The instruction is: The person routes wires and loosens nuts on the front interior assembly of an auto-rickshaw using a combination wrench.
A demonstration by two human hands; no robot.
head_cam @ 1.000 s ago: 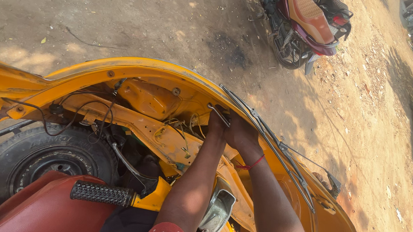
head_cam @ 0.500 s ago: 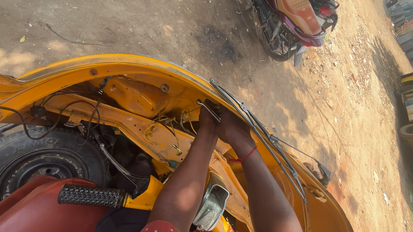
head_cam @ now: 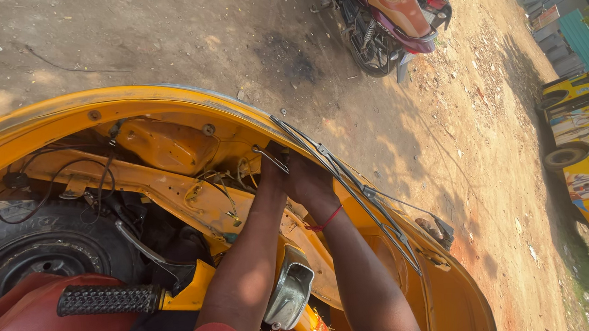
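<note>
Both hands [head_cam: 295, 176] at wiper arm [head_cam: 343, 179]

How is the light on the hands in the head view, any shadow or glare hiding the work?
Head view: low warm sun, hard shadows; both hands, left hand and right hand, sit in shade under the yellow body panel; fingertips hard to make out; mirror housing glints; edges bend, wide lens.

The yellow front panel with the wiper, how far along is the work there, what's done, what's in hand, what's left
Done: the inside of the yellow front panel is exposed, wiring hanging loose. In hand: left hand and right hand press together at the panel's edge beside the wiper arm, a thin metal tool at the left hand; the fingers are hidden. Left: the wires remain untidy, and nothing covers the cavity yet.
</note>
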